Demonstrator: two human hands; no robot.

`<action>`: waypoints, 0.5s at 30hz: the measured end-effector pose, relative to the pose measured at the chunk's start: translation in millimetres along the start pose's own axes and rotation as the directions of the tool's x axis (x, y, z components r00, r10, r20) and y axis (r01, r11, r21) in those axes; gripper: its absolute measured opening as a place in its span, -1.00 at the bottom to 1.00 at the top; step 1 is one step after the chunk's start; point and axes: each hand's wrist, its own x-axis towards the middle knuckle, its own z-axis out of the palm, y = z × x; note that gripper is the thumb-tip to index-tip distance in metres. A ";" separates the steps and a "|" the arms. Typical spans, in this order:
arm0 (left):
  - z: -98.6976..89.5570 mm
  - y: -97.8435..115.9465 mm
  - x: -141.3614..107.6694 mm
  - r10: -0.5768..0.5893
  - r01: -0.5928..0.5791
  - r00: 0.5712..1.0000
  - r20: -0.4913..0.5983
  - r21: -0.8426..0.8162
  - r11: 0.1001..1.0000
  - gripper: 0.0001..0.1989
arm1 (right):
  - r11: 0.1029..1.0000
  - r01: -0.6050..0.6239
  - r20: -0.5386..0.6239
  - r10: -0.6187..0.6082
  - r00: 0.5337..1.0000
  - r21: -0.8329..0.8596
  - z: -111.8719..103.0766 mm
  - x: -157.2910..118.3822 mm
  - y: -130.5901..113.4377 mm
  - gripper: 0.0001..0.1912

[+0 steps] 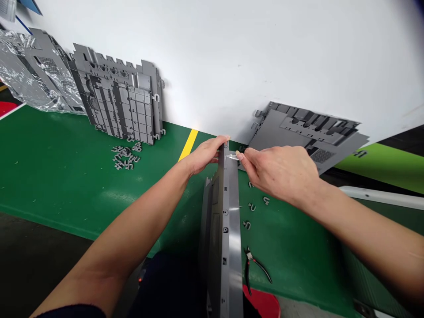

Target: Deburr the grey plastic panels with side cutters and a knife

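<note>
My right grip pinches a small bright blade between thumb and fingers, its tip at the top end of a grey moulded panel. My left grip clamps that same end, holding the panel on edge between my arms. Black-handled side cutters lie just beside it on the green surface, near loose U-shaped grey clips (a heap of clips sits further left). One grey panel leans against a white wall, with another to the right.
</note>
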 end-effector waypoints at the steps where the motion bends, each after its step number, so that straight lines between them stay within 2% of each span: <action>1: -0.2 -0.1 0.0 0.001 -0.001 1.000 -0.002 -0.001 1.000 -0.61 | 1.000 0.005 -0.003 -0.005 1.000 0.000 0.2 -0.7 -0.4 -0.36; 15: 0.9 1.8 -0.4 -0.007 0.007 1.000 -0.002 0.014 1.000 -0.60 | 1.000 0.019 -0.011 -0.019 1.000 -0.013 -1.1 -6.1 -2.5 -0.36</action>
